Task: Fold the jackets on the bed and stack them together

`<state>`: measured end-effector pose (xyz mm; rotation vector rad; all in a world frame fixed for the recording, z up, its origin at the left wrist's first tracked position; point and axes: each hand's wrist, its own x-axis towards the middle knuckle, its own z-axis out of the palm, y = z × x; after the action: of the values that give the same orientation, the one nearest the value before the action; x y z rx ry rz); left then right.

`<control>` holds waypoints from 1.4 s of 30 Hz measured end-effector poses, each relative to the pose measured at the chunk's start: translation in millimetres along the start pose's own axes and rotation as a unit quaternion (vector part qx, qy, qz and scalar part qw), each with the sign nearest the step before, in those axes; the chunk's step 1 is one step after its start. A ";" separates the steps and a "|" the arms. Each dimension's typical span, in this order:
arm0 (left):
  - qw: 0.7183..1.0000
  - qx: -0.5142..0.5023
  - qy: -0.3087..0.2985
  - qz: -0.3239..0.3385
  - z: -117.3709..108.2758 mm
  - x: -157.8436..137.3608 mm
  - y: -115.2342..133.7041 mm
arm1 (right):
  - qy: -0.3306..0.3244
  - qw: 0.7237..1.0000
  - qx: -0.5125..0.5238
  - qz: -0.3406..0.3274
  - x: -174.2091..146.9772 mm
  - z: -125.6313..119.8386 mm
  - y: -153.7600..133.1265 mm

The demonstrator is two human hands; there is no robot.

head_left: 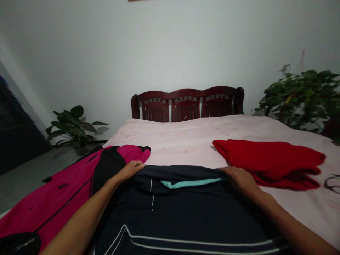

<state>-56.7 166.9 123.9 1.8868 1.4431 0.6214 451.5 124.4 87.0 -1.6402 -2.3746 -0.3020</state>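
Note:
A dark navy garment (pixel 186 212) with white piping and a strip of turquoise lies spread on the bed in front of me. My left hand (pixel 132 169) is closed on its far left corner, thumb on top. At the far right corner, my right hand (pixel 240 179) grips the same cloth, its fingertips partly hidden by the fabric. The far edge between both hands is turned over, and the turquoise piece (pixel 191 183) shows under that fold. Whether it is a jacket or trousers I cannot tell.
A magenta and black jacket (pixel 63 191) lies to the left. Folded red cloth (pixel 271 161) rests at the right, near glasses (pixel 333 183) at the edge. A pink sheet (pixel 183 136) covers the bed before a wooden headboard (pixel 186 104). Plants (pixel 71 127) stand on both sides.

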 end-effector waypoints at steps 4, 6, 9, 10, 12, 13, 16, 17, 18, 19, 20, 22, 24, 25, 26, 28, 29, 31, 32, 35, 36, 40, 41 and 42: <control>1.000 0.003 -0.005 0.002 -12.1 -4.2 13.7 | 0.084 0.995 -0.006 0.055 -1.0 -26.2 14.8; 1.000 0.007 -0.015 0.000 -14.1 -8.0 15.7 | 0.148 0.987 -0.011 0.059 -6.9 -39.1 18.0; 0.999 0.030 -0.036 -0.009 -10.5 -10.3 10.3 | 0.203 0.978 -0.026 0.042 -19.2 -44.1 15.9; 0.998 0.042 -0.043 -0.012 -7.9 -9.7 7.2 | 0.190 0.981 -0.028 0.033 -23.0 -41.2 14.3; 0.996 0.068 -0.051 -0.017 -2.0 -6.8 2.2 | 0.132 0.991 -0.024 0.021 -27.8 -32.3 11.5; 0.995 0.078 -0.055 -0.018 0.8 -4.6 1.4 | 0.106 0.994 -0.020 0.020 -28.2 -28.6 10.5; 0.993 0.090 -0.079 -0.014 7.2 4.5 10.1 | 0.114 0.992 -0.014 0.047 -19.0 -32.2 8.5; 0.992 0.087 -0.090 -0.009 9.0 8.2 16.8 | 0.137 0.989 -0.013 0.055 -13.0 -39.7 7.4; 0.991 0.081 -0.103 -0.004 11.1 12.2 24.6 | 0.161 0.985 -0.010 0.061 -6.0 -49.8 5.8; 0.990 0.071 -0.119 0.002 13.8 16.2 33.1 | 0.185 0.980 -0.006 0.065 1.3 -61.8 3.3; 0.989 0.059 -0.138 0.006 17.1 20.1 41.7 | 0.206 0.976 0.000 0.066 8.5 -74.8 0.2; 0.981 0.028 -0.190 0.008 25.5 26.5 56.5 | 0.237 0.970 0.009 0.059 21.1 -99.8 -7.7; 0.969 -0.001 -0.247 0.003 33.7 29.8 65.5 | 0.249 0.967 -0.002 0.051 29.4 -119.3 -15.3; 0.962 -0.014 -0.273 -0.001 36.3 30.1 67.4 | 0.248 0.967 -0.013 0.048 31.8 -126.1 -17.8; 0.955 -0.027 -0.295 -0.003 37.3 29.4 67.8 | 0.243 0.969 -0.027 0.045 33.0 -130.7 -19.0; 0.945 -0.057 -0.322 -0.004 33.0 25.6 65.0 | 0.233 0.970 -0.046 0.048 32.1 -133.9 -16.5; 0.943 -0.075 -0.323 -0.001 28.0 22.9 62.4 | 0.227 0.971 -0.049 0.050 30.3 -132.5 -12.8; 0.946 -0.109 -0.306 0.006 15.0 17.2 55.8 | 0.219 0.973 -0.046 0.061 24.0 -122.9 -2.6; 0.949 -0.122 -0.292 0.008 8.8 14.9 52.3 | 0.216 0.974 -0.043 0.062 19.7 -114.5 2.9; 0.955 -0.115 -0.274 -0.003 1.1 11.3 40.8 | 0.207 0.977 -0.036 0.037 2.6 -76.2 14.3; 0.956 -0.099 -0.275 -0.011 3.6 11.0 36.6 | 0.196 0.980 -0.033 0.025 -4.3 -60.4 15.3; 0.972 -0.018 -0.235 -0.016 28.9 7.1 18.6 | 0.080 0.997 0.005 -0.017 -33.9 -2.6 8.1; 0.977 -0.004 -0.215 -0.010 34.6 4.4 14.6 | 0.056 0.998 0.015 -0.020 -40.2 6.6 5.6; 0.980 0.005 -0.197 -0.005 38.5 1.0 11.2 | 0.043 0.999 0.021 -0.016 -45.3 12.7 3.5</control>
<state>-21.6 157.6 106.9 1.8783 1.1968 0.2145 469.2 89.3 60.9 -1.5410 -2.3291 -0.3182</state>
